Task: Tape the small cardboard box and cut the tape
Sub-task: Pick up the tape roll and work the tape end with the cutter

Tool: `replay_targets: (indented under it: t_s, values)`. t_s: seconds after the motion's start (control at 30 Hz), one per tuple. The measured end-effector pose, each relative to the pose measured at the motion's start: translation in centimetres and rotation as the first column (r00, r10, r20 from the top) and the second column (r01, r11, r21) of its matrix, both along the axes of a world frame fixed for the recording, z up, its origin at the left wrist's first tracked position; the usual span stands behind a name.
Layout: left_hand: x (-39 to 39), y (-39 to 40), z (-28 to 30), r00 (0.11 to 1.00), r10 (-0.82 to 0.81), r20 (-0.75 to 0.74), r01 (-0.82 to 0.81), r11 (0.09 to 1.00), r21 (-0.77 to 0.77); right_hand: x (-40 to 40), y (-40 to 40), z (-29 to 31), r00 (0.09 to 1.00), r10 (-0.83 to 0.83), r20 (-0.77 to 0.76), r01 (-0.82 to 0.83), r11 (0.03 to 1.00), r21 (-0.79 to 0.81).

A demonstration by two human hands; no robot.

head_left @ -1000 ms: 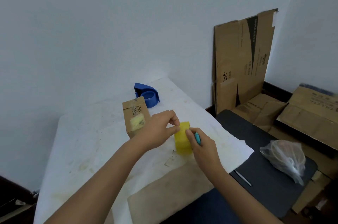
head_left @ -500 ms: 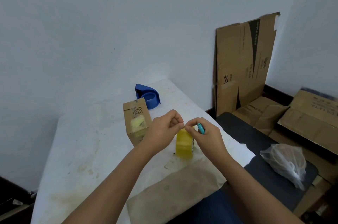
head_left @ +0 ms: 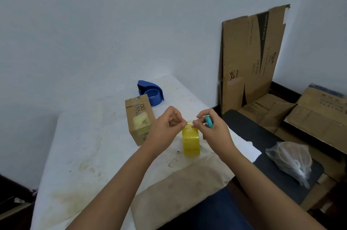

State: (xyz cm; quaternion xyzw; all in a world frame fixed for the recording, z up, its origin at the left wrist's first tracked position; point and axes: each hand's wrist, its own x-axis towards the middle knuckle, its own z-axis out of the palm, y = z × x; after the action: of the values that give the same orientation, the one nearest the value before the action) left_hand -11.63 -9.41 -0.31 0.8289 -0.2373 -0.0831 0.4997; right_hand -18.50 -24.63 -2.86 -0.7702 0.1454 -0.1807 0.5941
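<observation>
A small cardboard box (head_left: 139,118) stands on the white table (head_left: 80,147), a yellowish tape patch on its near face. Just right of it a yellow tape roll (head_left: 191,143) stands on edge. My left hand (head_left: 167,126) and my right hand (head_left: 212,128) meet above the roll, fingertips pinching the loose tape end at its top. My right hand also holds a small teal cutter (head_left: 208,121) between its fingers. Neither hand touches the box.
A blue tape dispenser (head_left: 151,92) sits behind the box near the wall. Flattened cardboard (head_left: 251,55) leans on the wall at right, more boxes (head_left: 317,115) beside it. A plastic bag (head_left: 290,160) lies on a dark mat (head_left: 262,136). A beige cloth (head_left: 180,188) covers the table's near edge.
The roll has turned from flat face toward me to standing edge-on. Both hands rose from its sides to its top and now pinch the tape end.
</observation>
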Motion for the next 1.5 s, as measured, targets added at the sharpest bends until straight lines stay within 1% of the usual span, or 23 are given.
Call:
replay_targets:
  t_s: [0.17, 0.27, 0.43, 0.53, 0.63, 0.77, 0.9, 1.03, 1.17, 1.33, 1.4, 1.5]
  values:
    - [0.0, -0.1, -0.2, 0.999, 0.02, -0.035, -0.022, 0.999, -0.049, 0.1, -0.4, 0.2, 0.999, 0.033, 0.004, -0.033, 0.998, -0.059]
    - [0.0, -0.1, -0.2, 1.0, 0.022, -0.021, -0.023, 0.998, -0.052, 0.0, -0.5, 0.5, 0.998, 0.056, -0.016, -0.057, 0.995, -0.082]
    - [-0.5, -0.2, -0.1, 1.0, 0.012, -0.014, -0.013, 0.999, -0.053, 0.0, -0.5, 1.3, 1.0, 0.02, -0.016, -0.021, 1.0, -0.018]
    - [-0.6, -0.2, -0.1, 1.0, 0.013, -0.003, -0.013, 0.999, -0.042, 0.1, -0.5, 1.3, 1.0, 0.007, -0.026, -0.008, 0.999, -0.034]
    - [-0.6, -0.1, -0.3, 1.0, 0.013, 0.002, -0.013, 0.999, -0.044, 0.1, -0.7, 1.4, 0.999, 0.043, -0.016, -0.043, 0.998, -0.046]
    - [-0.5, 0.1, -0.6, 1.0, 0.012, 0.019, -0.011, 0.999, -0.041, 0.0, -0.9, 1.6, 0.995, 0.095, -0.044, -0.098, 0.993, -0.065]
    - [-0.3, 0.0, -0.9, 0.995, -0.002, 0.099, 0.003, 1.0, -0.005, 0.0, -1.1, 1.6, 0.992, 0.108, -0.072, -0.114, 0.99, -0.08]
    - [-0.2, -0.1, -1.2, 0.987, -0.013, 0.16, 0.01, 1.0, 0.021, 0.2, -1.2, 1.5, 0.987, 0.122, -0.101, -0.136, 0.979, -0.149]
    - [-0.2, -0.3, -1.2, 0.987, 0.003, 0.158, -0.009, 0.999, 0.036, 0.5, -1.2, 1.5, 0.987, 0.097, -0.129, -0.123, 0.969, -0.215]
    - [-0.2, -0.2, -0.7, 0.999, -0.016, 0.045, 0.015, 0.999, 0.032, 0.5, -1.1, 1.7, 0.988, 0.081, -0.135, -0.112, 0.962, -0.248]
    - [-0.1, -0.3, -0.6, 0.999, 0.0, 0.054, -0.004, 0.998, 0.064, 0.5, -1.0, 1.9, 0.987, 0.084, -0.138, -0.117, 0.961, -0.25]
    - [-0.1, -0.6, -0.6, 0.994, 0.017, 0.109, -0.029, 0.993, 0.11, 0.5, -1.0, 2.1, 0.985, 0.09, -0.145, -0.125, 0.96, -0.25]
